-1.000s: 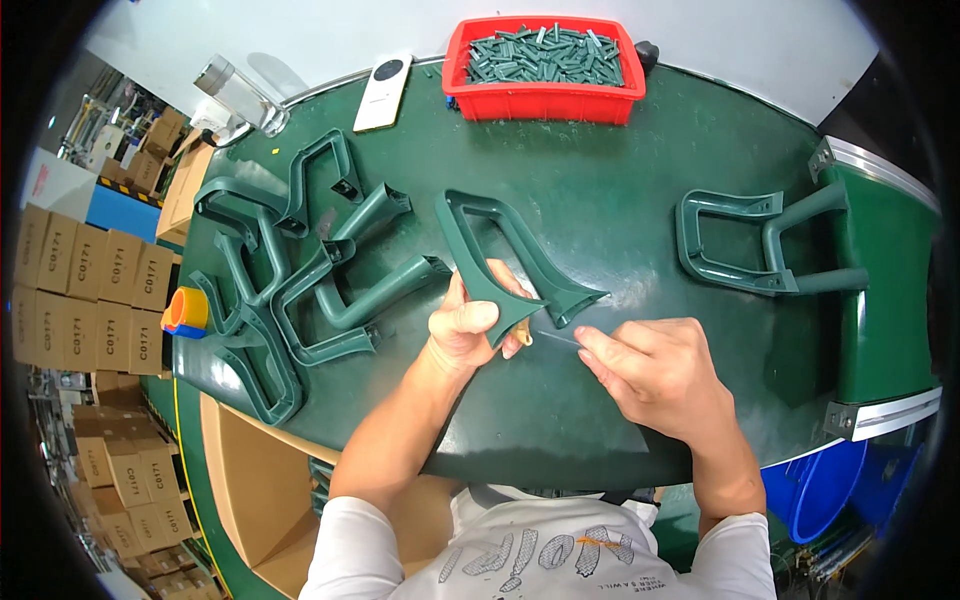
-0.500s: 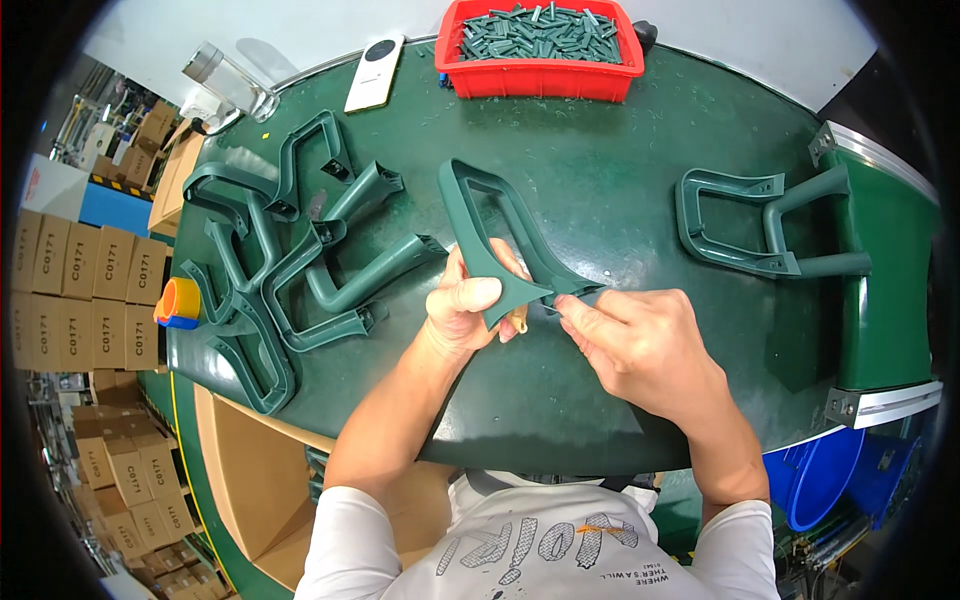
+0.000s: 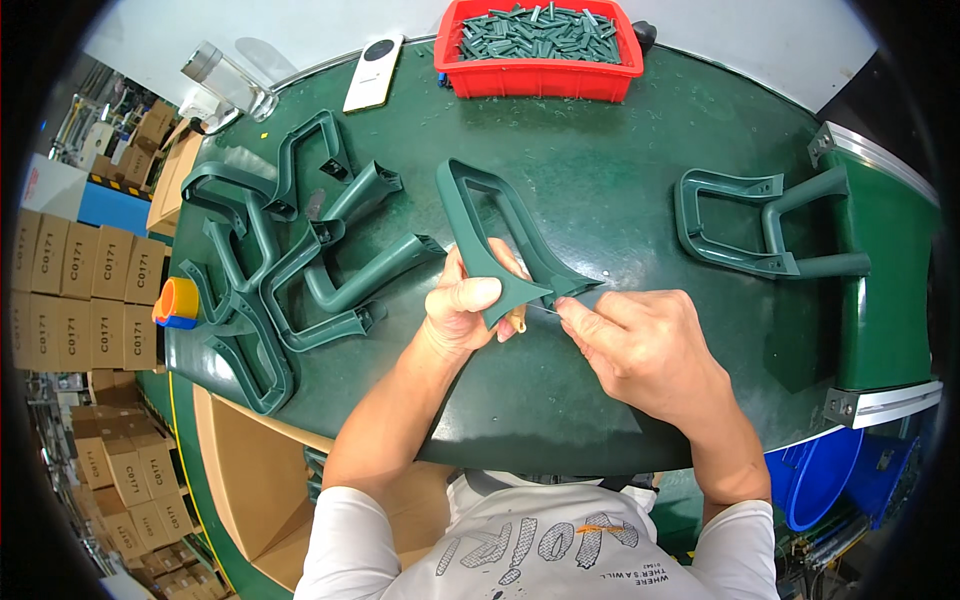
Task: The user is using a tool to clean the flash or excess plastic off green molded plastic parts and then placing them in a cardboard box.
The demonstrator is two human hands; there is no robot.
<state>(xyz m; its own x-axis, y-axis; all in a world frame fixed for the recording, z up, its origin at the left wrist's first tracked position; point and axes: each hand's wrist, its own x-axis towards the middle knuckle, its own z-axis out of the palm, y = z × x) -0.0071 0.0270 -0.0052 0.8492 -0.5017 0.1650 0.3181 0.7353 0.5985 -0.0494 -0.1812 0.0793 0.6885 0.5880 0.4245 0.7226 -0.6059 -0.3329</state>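
A green looped part [image 3: 462,225] is held above the table, slanted, its rounded end pointed away from the body and its two flared ends turned toward the right hand [image 3: 645,350]. It is gripped near one flared end by the left hand [image 3: 465,300]: the thumb is laid across the upper face, the other fingers are passed behind and partly hidden, and the part is clasped between them. At the left fingertips, below that flared end, a small yellowish piece [image 3: 517,318] is seen; whether it is worn or pinched cannot be told. By the right hand, a thin pale tool [image 3: 543,307] is pinched between thumb and forefinger, the remaining fingers curled in. Its tip is brought up to the flared ends, though contact cannot be made out. To the left, several similar green frames [image 3: 265,300] are heaped on the green table [image 3: 600,180], with a yellow-and-blue roll [image 3: 178,300] placed beside them. To the right, another looped frame [image 3: 735,262] is set down near a green conveyor belt [image 3: 885,250]. At the far edge, a red bin [image 3: 540,82] is filled with small green pieces [image 3: 540,35], and a phone [image 3: 374,75] is laid to its left.
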